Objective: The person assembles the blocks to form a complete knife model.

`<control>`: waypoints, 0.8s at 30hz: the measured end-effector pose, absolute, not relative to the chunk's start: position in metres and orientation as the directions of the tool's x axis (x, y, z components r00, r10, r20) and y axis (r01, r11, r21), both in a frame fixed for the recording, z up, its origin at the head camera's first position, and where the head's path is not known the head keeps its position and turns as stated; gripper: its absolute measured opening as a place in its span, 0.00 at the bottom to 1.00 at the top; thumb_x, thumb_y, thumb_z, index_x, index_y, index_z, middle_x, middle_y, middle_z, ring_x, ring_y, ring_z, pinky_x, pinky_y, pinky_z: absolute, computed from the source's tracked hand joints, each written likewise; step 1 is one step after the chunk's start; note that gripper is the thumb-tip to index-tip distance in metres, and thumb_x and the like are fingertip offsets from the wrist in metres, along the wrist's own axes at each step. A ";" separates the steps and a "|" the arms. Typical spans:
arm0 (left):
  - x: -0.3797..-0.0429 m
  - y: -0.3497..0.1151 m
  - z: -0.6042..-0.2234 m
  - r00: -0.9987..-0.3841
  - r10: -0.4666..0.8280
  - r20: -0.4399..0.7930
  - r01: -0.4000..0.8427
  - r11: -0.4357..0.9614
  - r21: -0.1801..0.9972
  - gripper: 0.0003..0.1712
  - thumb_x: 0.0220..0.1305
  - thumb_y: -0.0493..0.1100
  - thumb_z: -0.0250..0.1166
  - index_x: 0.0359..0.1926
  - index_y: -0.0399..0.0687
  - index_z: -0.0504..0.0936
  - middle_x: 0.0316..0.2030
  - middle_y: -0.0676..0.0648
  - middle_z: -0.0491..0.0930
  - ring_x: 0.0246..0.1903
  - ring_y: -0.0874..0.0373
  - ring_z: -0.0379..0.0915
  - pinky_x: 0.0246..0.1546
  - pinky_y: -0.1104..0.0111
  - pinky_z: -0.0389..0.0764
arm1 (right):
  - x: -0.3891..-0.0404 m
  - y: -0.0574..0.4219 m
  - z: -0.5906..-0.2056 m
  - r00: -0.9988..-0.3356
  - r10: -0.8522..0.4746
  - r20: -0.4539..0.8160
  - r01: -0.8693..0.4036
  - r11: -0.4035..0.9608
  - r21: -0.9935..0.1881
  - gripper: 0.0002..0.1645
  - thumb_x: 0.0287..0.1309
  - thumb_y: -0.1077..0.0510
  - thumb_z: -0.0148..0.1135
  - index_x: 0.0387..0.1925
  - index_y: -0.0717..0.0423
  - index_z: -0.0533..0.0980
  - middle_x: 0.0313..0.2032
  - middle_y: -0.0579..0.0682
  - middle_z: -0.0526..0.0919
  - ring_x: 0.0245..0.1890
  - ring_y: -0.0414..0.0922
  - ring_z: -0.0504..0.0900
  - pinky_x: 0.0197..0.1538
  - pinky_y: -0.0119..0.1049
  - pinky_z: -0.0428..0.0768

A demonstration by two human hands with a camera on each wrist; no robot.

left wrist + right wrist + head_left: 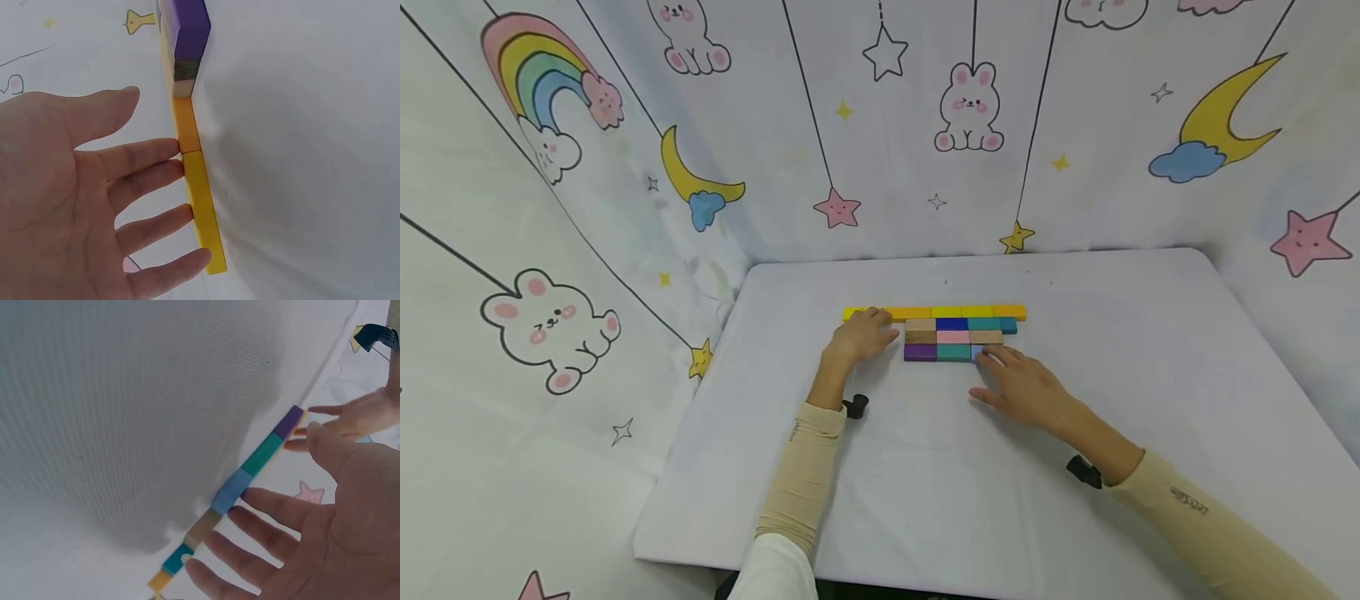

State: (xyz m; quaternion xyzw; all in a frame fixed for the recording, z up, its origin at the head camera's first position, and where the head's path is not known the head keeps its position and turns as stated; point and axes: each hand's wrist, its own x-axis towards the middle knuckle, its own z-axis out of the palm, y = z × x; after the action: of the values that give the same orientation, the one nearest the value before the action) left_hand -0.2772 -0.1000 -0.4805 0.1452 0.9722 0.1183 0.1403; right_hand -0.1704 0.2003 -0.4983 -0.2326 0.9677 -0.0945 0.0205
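Observation:
Rows of coloured blocks lie against one another on the table. Yellow and orange blocks (912, 313) form the long far row. Nearer rows hold wood-coloured, dark blue, pink and teal blocks; the nearest has a purple block (920, 352), a teal block (953, 352) and a light blue block (232, 490). My left hand (861, 335) has its fingers extended, tips touching the yellow block (204, 212) at the far row's left end. At the right ends of the rows is my right hand (1028, 390), fingers spread, fingertips against the light blue block and its neighbours.
A white cloth covers the table (760, 483). Behind and at the left hangs a white curtain (895, 125) printed with rabbits, stars and moons. A small black wrist camera (856, 407) sits by the left wrist, another (1084, 472) by the right.

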 end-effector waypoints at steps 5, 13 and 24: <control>-0.278 -0.100 -0.479 -0.916 0.328 -0.233 0.256 0.922 0.291 0.32 0.82 0.61 0.48 0.77 0.52 0.68 0.77 0.46 0.63 0.77 0.43 0.55 0.68 0.41 0.71 | -0.170 0.201 -0.498 -0.890 -0.456 0.008 -0.450 0.874 -0.183 0.42 0.70 0.37 0.64 0.72 0.62 0.71 0.72 0.64 0.70 0.71 0.65 0.70 0.67 0.64 0.74; -0.277 -0.100 -0.478 -0.912 0.335 -0.237 0.256 0.916 0.308 0.32 0.83 0.60 0.48 0.77 0.51 0.68 0.77 0.46 0.63 0.77 0.44 0.55 0.68 0.40 0.71 | -0.168 0.203 -0.498 -0.890 -0.456 0.010 -0.450 0.873 -0.187 0.43 0.70 0.37 0.64 0.73 0.62 0.71 0.72 0.63 0.70 0.72 0.64 0.70 0.68 0.64 0.72; -0.277 -0.102 -0.482 -0.917 0.328 -0.228 0.258 0.922 0.289 0.33 0.82 0.62 0.48 0.77 0.51 0.68 0.77 0.46 0.64 0.76 0.44 0.57 0.69 0.43 0.71 | -0.169 0.205 -0.493 -0.899 -0.438 -0.003 -0.422 0.869 -0.258 0.45 0.71 0.37 0.64 0.75 0.63 0.67 0.75 0.65 0.66 0.73 0.64 0.67 0.70 0.63 0.70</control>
State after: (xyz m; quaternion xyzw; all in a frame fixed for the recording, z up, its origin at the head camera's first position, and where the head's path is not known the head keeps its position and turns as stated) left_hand -0.2771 -0.1016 -0.4815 0.1510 0.9707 0.1273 0.1370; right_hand -0.1694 0.2046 -0.4934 -0.2226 0.9662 -0.1263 0.0308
